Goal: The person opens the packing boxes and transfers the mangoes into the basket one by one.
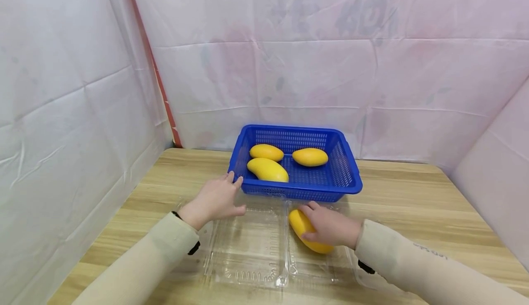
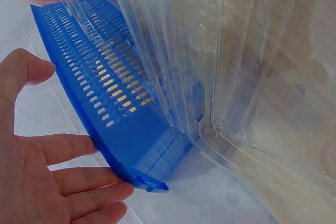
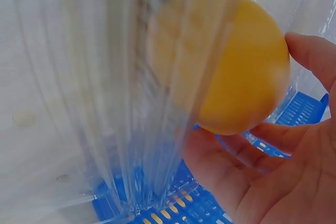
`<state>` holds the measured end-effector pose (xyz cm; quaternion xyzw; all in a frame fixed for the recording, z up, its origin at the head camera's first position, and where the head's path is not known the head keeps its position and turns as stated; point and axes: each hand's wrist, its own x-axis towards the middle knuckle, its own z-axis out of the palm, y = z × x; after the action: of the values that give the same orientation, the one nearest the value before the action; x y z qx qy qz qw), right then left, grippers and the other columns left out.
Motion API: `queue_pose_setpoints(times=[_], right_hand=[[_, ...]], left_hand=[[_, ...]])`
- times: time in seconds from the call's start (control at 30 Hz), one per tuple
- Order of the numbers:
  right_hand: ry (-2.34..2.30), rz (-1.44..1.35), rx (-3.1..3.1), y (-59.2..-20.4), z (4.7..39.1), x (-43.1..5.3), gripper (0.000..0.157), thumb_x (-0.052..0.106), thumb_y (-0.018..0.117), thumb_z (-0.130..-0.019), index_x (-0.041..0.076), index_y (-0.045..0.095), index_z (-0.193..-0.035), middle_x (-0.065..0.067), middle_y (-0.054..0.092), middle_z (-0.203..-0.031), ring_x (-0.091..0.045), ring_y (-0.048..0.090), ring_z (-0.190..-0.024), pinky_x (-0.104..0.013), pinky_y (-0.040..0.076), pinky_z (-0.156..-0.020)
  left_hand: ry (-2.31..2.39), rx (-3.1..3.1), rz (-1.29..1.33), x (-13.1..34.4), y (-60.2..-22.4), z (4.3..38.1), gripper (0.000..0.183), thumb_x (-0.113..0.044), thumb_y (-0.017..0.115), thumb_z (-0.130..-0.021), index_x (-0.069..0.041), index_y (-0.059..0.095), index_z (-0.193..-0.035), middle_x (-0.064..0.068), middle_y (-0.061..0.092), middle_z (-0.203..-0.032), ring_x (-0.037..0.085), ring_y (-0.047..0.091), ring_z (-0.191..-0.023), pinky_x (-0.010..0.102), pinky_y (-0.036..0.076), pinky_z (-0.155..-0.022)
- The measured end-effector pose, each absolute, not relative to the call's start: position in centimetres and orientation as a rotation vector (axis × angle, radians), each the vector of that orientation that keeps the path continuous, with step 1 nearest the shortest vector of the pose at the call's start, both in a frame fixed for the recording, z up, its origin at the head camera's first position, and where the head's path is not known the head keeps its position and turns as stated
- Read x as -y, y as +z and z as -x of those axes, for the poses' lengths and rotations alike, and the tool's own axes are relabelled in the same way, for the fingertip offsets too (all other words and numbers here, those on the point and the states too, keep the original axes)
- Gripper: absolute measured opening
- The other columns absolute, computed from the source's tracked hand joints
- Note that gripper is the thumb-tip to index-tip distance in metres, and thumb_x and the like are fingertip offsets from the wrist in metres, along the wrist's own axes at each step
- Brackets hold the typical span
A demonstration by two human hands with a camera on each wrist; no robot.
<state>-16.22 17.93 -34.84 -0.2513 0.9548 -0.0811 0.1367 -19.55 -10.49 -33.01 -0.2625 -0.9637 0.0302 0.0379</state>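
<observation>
My right hand (image 1: 332,227) grips a yellow mango (image 1: 320,246), thumb on one side and fingers on the other. In the head view it is over the right part of a clear plastic clamshell box (image 1: 250,250). The right wrist view shows this mango (image 3: 252,72) partly behind a clear plastic wall. My left hand (image 1: 216,201) holds nothing; its fingers are spread, with fingertips right at the front left rim of a blue basket (image 1: 318,195). From the left wrist, those fingertips (image 2: 123,188) overlap the basket's blue rim.
Inside the basket lie three more mangoes: one front left (image 1: 268,171), one behind it (image 1: 266,152) and one at right (image 1: 311,157). A wood-grain table (image 1: 413,190) carries everything. White sheeting (image 1: 310,75) hangs behind and at both sides.
</observation>
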Motion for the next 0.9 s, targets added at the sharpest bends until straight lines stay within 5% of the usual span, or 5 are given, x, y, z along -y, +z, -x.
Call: queue_pose_setpoints(times=[0.9], right_hand=[[-0.229, 0.713, -2.78, -34.79, 15.6, -17.73, 0.068, 0.027, 0.074, -0.073, 0.004, 0.048, -0.13, -0.008, 0.047, -0.113, -0.012, 0.049, -0.064, -0.034, 0.047, -0.061]], left_hand=[[0.088, 2.96, 0.805, 10.55, -32.85, 19.34, 0.076, -0.054, 0.059, -0.079, -0.001, 0.05, -0.133, 0.027, 0.046, -0.133, 0.035, 0.047, -0.121, 0.046, 0.048, -0.085]])
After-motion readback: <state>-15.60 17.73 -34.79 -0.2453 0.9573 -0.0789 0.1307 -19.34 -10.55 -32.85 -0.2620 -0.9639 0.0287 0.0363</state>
